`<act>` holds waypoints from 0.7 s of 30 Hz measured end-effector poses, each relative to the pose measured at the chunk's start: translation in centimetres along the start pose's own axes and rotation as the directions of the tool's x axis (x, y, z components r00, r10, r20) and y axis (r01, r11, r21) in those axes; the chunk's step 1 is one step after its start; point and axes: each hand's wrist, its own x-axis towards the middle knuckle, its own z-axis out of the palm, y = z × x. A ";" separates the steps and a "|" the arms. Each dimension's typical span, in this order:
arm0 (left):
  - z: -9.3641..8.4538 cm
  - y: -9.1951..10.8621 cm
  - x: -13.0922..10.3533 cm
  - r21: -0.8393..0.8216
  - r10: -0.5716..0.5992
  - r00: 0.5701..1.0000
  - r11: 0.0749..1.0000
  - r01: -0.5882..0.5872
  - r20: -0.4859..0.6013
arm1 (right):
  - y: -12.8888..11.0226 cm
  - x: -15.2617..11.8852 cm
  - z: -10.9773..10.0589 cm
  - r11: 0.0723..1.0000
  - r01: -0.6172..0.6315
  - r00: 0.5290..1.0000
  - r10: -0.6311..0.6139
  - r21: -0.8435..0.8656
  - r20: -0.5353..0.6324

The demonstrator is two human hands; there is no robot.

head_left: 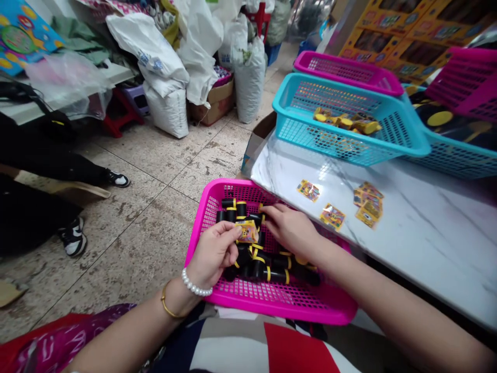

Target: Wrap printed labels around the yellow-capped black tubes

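A pink basket (279,310) holds several black cylinders with yellow rims (277,275). My left hand (213,253), with a pearl bracelet at its wrist, pinches a small yellow printed sticker (247,231) above the basket's left part. My right hand (290,228) reaches into the far side of the basket, its fingertips together by a yellow-rimmed piece; what they hold, if anything, is too small to make out. More printed stickers (332,216) lie on the white marbled table (411,228) to the right, some of them overlapping in a pile.
A blue basket (349,147) with yellow pieces stands on the table, beside another blue basket (450,155) and a pink one (345,70). Yellow boxes are stacked behind. White sacks (166,103) stand on the floor. A person's legs and shoes (73,238) show at the left.
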 end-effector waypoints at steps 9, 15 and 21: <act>-0.6 1.4 1.0 -0.127 -0.020 1.000 0.992 0.021 0.008 | 0.1 -0.8 0.9 0.966 -0.006 0.998 0.023 0.258 -0.062; -0.2 1.2 1.4 -0.162 -0.067 0.997 0.984 0.070 0.027 | -0.5 -3.3 -0.7 0.336 -0.092 0.985 0.170 0.937 0.036; 0.1 1.0 1.5 -0.265 -0.145 0.974 0.946 0.188 0.171 | -0.6 -2.9 -1.0 0.229 -0.084 0.987 0.156 0.970 0.048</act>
